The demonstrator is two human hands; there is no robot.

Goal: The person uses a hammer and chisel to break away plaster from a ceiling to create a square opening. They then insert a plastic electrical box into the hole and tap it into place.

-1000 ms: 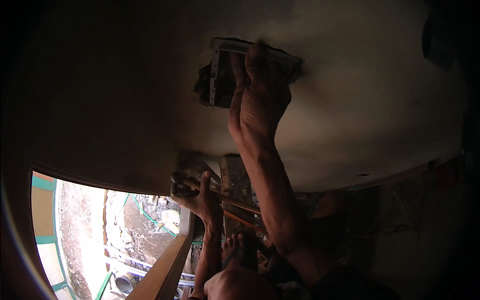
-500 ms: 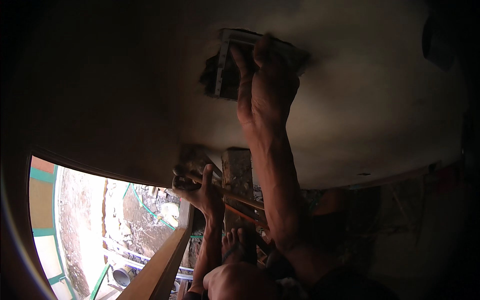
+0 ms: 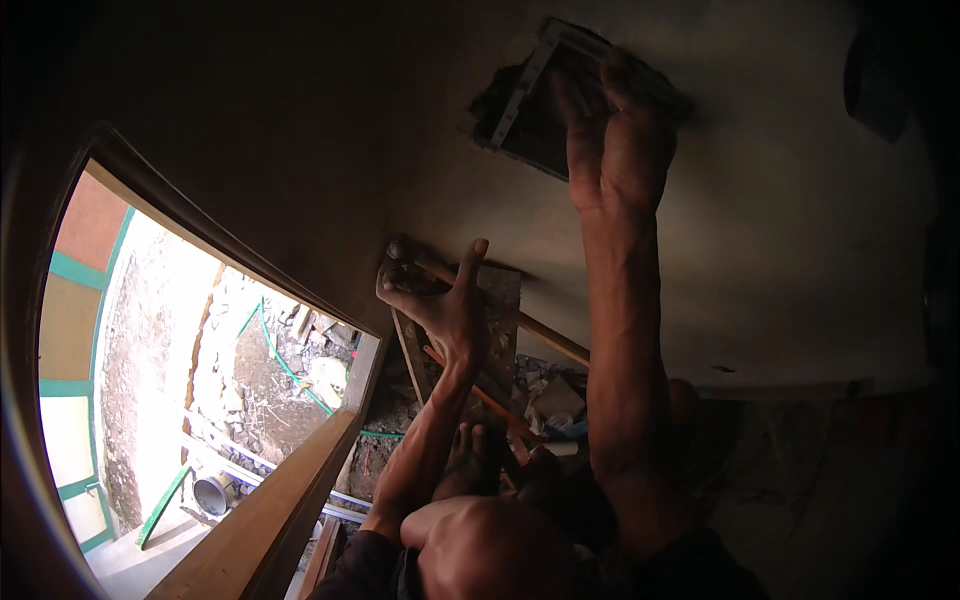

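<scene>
My right hand reaches up to a rectangular metal box set in a rough hole in the wall. Its visible fingers are stretched and apart, some inside the box and one near its upper edge; the rest are hidden or dim. Lower and to the left, my left hand has its fingers curled near the dark head of what looks like a hammer. The hammer's wooden handle slants down to the right, passing behind my upright thumb. Behind that hand is a dusty board or block.
A wooden beam runs along an opening at left, with bright rubble, a green hose, pale pipes and a grey pipe end beyond. My foot stands among debris near an orange rod. A dark object is at upper right.
The view has turned, so the box sits farther right and tilted, and more of the opening shows. My right hand stays at the box; my left hand appears higher, still beside the hammer.
</scene>
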